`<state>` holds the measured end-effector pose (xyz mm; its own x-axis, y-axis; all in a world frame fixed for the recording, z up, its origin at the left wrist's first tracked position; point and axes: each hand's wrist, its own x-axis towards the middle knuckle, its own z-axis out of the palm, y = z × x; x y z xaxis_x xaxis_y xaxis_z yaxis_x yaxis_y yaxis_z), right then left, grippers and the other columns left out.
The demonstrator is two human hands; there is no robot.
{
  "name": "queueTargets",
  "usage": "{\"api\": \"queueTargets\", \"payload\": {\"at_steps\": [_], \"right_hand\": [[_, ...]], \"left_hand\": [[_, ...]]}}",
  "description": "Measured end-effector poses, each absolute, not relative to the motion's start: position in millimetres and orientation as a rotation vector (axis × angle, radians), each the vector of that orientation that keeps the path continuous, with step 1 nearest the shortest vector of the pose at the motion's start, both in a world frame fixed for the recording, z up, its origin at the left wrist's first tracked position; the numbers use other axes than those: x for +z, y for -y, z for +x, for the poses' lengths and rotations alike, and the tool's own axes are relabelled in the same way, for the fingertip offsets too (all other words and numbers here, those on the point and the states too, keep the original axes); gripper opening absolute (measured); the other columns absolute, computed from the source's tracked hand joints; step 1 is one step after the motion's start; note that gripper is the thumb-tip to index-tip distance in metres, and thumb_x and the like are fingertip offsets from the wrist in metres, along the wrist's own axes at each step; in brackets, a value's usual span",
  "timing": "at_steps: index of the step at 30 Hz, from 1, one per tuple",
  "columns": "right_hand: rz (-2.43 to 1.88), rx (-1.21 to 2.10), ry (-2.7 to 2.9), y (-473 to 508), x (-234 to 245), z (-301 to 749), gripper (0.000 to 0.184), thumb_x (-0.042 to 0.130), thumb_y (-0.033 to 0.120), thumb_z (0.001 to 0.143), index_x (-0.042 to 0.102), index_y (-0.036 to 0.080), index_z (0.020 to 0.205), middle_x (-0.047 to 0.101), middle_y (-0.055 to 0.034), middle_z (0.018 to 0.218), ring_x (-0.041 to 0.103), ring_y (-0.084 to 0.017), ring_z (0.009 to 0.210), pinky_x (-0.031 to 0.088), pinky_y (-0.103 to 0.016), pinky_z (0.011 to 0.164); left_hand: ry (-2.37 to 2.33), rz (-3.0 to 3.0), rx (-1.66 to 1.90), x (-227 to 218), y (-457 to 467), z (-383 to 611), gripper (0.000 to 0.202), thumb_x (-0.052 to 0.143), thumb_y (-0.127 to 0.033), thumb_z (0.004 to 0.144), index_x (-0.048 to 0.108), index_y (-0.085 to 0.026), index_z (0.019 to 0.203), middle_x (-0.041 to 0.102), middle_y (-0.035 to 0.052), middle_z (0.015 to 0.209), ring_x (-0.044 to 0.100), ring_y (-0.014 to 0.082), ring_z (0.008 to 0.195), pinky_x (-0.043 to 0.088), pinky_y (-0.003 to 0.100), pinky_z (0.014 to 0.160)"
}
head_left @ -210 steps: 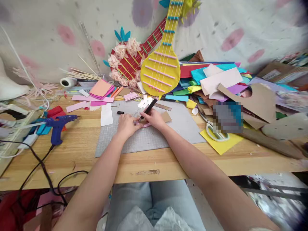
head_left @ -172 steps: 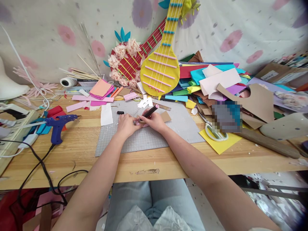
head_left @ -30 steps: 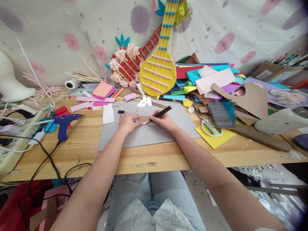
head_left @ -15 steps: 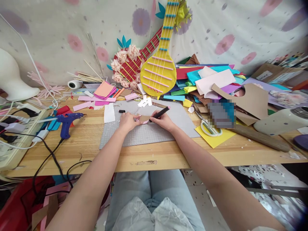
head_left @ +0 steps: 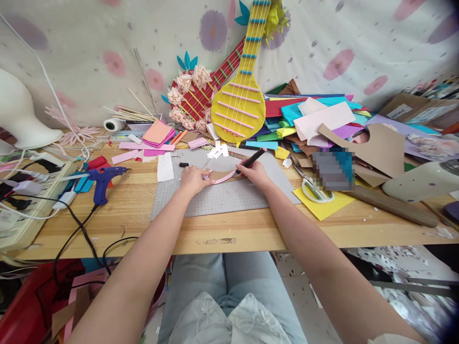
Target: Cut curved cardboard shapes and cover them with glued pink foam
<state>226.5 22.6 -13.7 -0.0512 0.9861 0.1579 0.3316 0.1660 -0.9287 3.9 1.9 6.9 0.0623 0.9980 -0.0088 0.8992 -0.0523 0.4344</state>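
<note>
A black marker is in my right hand, its fingers closed around the barrel and its tip at the right end of a small brown cardboard piece. Pink paper shows as a curved band along the near edge of this cardboard. My left hand grips and steadies the left end, fingertips pressed on it. Both pieces lie on a grey cutting mat. The marker's black cap rests on the mat beyond my left hand.
A blue hot glue gun and power strip are at the left. White-handled scissors lie on yellow paper at the right. Behind stand a yellow toy lute and a red one, beside piled coloured sheets.
My right hand and the marker have moved right along the cardboard's near edge, and more of the pink band shows. My left hand stays at the left end. The view has shifted slightly.
</note>
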Motion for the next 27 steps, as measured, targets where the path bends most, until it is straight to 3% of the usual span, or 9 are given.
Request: {"api": "queueTargets", "payload": {"at_steps": [11,18,22,27], "right_hand": [[-1.302,0.633,1.345,-30.8,-18.3,239.5,0.023,0.058,0.045,0.072,0.051,0.023,0.075,0.058,-0.0020,0.072,0.056,-0.019,0.068,0.048,-0.033,0.065],[-1.156,0.764,1.732,-9.9,-8.8,230.1,0.023,0.049,0.040,0.082,0.056,0.027,0.100,0.067,-0.0026,0.085,0.063,-0.021,0.084,0.046,-0.037,0.079],[-1.197,0.583,1.980,-7.6,-10.0,229.7,0.020,0.054,0.032,0.080,0.058,0.026,0.098,0.066,-0.0044,0.095,0.061,-0.023,0.089,0.044,-0.038,0.082],[-1.319,0.505,2.051,-9.9,-13.6,224.0,0.020,0.058,0.028,0.076,0.055,0.024,0.095,0.066,-0.0027,0.087,0.059,-0.021,0.084,0.044,-0.035,0.077]], "left_hand": [[-1.962,2.134,0.345,6.4,-2.2,2.9,0.053,0.066,-0.058,0.062,0.069,-0.028,0.106,0.063,0.0097,0.099,0.050,0.0293,0.101,0.040,0.038,0.088],[-1.976,2.148,0.305,7.3,-3.2,2.5,0.051,0.066,-0.057,0.063,0.069,-0.029,0.106,0.064,0.0094,0.100,0.051,0.0296,0.101,0.039,0.038,0.088],[-1.987,2.157,0.259,10.3,-4.2,3.2,0.053,0.065,-0.059,0.062,0.069,-0.029,0.106,0.065,0.0096,0.101,0.051,0.0306,0.102,0.039,0.039,0.087],[-2.011,2.141,0.158,18.8,-6.3,7.5,0.055,0.065,-0.061,0.059,0.070,-0.030,0.104,0.066,0.0081,0.100,0.050,0.0310,0.106,0.040,0.037,0.087]]}}
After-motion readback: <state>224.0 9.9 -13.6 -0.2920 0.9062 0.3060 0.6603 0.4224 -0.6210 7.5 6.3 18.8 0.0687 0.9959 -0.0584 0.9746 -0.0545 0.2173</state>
